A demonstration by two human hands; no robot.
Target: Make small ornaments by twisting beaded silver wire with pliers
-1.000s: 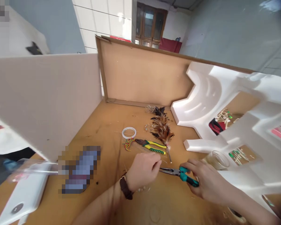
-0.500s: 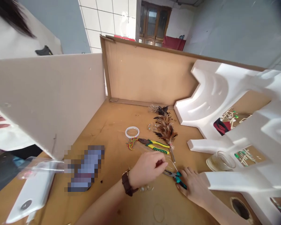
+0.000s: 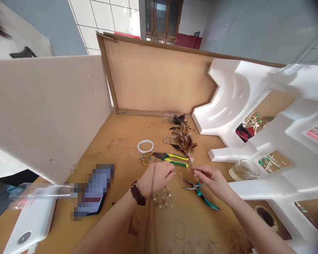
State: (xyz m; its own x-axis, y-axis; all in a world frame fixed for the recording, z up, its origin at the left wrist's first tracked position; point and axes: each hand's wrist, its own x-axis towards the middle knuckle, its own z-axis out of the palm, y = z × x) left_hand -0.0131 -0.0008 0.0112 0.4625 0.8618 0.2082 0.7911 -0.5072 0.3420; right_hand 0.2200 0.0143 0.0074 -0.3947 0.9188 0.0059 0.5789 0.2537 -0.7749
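Observation:
My left hand, with a brown watch strap on the wrist, is curled closed above a loop of clear beads; what it holds, if anything, is hidden. My right hand pinches near the stem end of a brown feather bundle, and what is between its fingertips is too small to make out. Teal-handled pliers lie with jaws apart below my right hand. Yellow-green pliers rest beyond my left hand, beside colored threads and a white ring-shaped roll.
A phone and a white device lie at left, by a white foam panel. At right, a glass cup stands among white foam pieces. A cardboard wall rises behind. A person is partly visible at upper left.
My right hand has let go of the teal pliers, which now lie on the table, and moved up toward the feather stems. My left hand has shifted left, and the bead loop shows more.

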